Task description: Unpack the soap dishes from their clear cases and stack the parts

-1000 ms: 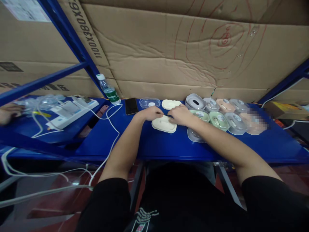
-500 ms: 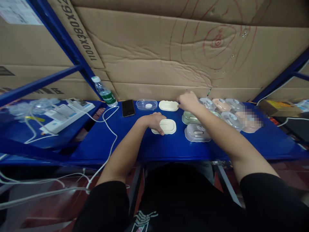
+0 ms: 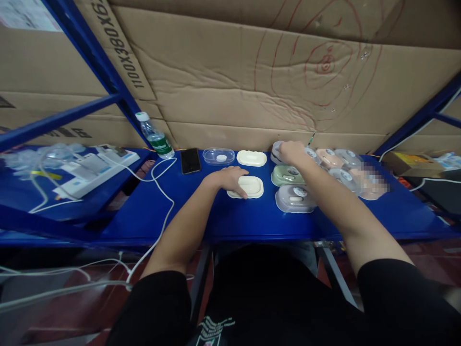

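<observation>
My left hand [image 3: 232,180] grips the left end of a cream oval dish [image 3: 254,186], thumb at its front and fingers behind. Farther back lies a second cream oval piece [image 3: 251,158], with a clear oval lid [image 3: 219,156] to its left. My right hand [image 3: 292,153] is closed over a grey lidded box [image 3: 276,153] in the back row; its fingertips are partly hidden. In front of that stand a green lidded box [image 3: 284,176] and a grey-lilac one [image 3: 293,198], both under clear lids with round stickers, looking like soap dishes.
More lidded boxes [image 3: 344,179] stand right of my right forearm. A phone [image 3: 190,161] and a water bottle [image 3: 158,139] are at the back left. A white cable [image 3: 167,202] crosses the blue table [image 3: 234,223]. A cardboard wall [image 3: 216,96] rises behind.
My right hand has moved right and slightly forward, from beside the rear cream piece onto the grey lidded box. My left hand stays on the cream dish.
</observation>
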Available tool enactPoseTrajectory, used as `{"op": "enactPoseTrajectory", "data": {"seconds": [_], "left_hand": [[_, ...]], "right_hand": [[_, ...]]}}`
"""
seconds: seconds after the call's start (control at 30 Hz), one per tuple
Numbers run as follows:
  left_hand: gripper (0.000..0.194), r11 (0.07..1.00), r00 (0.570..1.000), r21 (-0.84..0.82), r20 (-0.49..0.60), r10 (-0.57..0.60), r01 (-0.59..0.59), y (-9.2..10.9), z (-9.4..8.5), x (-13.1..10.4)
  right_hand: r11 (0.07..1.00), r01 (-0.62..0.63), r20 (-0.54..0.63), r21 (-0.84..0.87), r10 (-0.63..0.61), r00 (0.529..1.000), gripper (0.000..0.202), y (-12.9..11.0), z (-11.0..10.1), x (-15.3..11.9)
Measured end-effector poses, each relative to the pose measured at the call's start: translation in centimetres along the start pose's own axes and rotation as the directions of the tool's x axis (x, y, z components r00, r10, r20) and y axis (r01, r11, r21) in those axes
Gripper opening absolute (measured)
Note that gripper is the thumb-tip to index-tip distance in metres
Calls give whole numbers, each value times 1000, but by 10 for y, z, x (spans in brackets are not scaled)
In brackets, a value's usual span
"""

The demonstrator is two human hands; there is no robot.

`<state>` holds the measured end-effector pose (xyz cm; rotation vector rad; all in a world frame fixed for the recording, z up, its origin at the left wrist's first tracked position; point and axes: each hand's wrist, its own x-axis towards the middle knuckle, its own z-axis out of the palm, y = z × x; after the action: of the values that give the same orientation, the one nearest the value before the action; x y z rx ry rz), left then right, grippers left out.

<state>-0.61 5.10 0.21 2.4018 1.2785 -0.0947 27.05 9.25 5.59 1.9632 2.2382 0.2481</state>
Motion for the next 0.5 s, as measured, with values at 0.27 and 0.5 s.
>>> {"op": "enactPoseTrajectory", "data": {"seconds": [0.27, 0.5], "left_hand": [[125, 883, 818, -381, -576, 5, -274, -6, 9, 14], [146, 727, 622, -375, -778, 91, -575, -8, 7, 27]], "right_hand": [[911, 168, -296, 376, -54, 954, 25, 2, -21, -17], [-39, 398, -392, 916, -283, 875, 43, -48, 6, -39]]}}
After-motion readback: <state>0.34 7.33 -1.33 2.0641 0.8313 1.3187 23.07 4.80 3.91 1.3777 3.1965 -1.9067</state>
